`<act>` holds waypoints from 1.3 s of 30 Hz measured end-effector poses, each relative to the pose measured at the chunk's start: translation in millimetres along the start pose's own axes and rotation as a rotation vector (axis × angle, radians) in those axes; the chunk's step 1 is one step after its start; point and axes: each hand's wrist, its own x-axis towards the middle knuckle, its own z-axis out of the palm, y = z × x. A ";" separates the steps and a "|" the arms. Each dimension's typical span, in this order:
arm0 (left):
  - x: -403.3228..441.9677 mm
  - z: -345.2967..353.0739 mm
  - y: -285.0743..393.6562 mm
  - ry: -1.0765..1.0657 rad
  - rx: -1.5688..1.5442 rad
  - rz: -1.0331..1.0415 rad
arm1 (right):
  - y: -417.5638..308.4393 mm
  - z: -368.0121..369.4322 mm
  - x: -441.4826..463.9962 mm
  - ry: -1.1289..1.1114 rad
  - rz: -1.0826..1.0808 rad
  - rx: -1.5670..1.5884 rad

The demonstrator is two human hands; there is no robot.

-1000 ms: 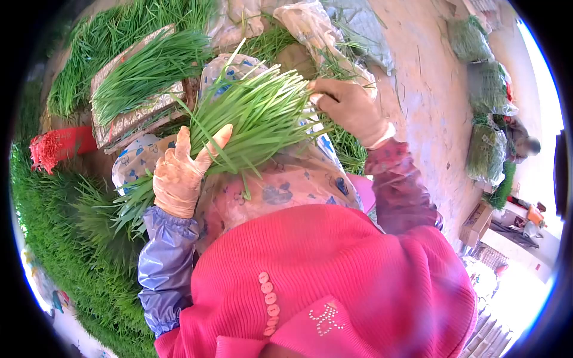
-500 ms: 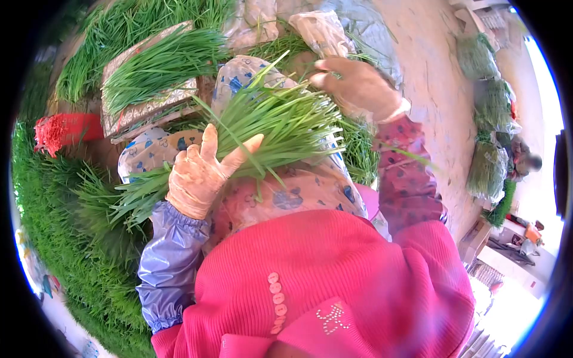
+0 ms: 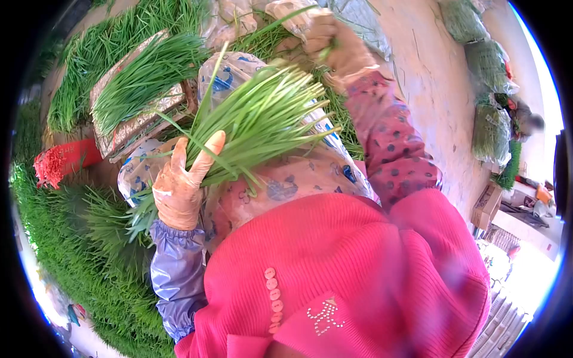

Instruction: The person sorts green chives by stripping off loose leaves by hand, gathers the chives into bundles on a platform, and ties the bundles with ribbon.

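My left hand (image 3: 181, 190), in a thin pale glove, is wrapped round a thick bunch of green chives (image 3: 256, 113). Its thumb and index finger stick up around the leaves, and the cut pale ends point up and to the right. Beyond the bunch, my right hand (image 3: 337, 51), also gloved and slightly blurred, is closed with a few chive blades (image 3: 268, 27) showing at its fingers. Under the bunch, a clear plastic apron with blue prints (image 3: 286, 185) covers my lap.
A trimmed pile of chives (image 3: 149, 77) lies on a patterned box (image 3: 107, 143) at the left. Beside it sits a red bundle of ties (image 3: 65, 161). Loose chives (image 3: 89, 250) spread along the left. Bagged bundles (image 3: 489, 65) line the right, near another person (image 3: 525, 122).
My right hand has moved up and away from the bunch and its fingers have closed on blades. The bunch in my left hand tilts more steeply, with its cut ends raised.
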 end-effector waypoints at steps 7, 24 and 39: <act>-16.3 5.3 -8.8 -0.009 -0.108 -0.144 | -26.4 8.6 -100.1 0.427 -0.225 -0.723; -7.5 1.6 -2.9 -0.026 0.073 -0.172 | 108.4 45.6 -89.4 0.474 -0.107 -1.395; -4.8 -4.6 -1.2 0.040 -0.089 -0.207 | 107.5 33.5 -94.9 0.428 0.177 -1.410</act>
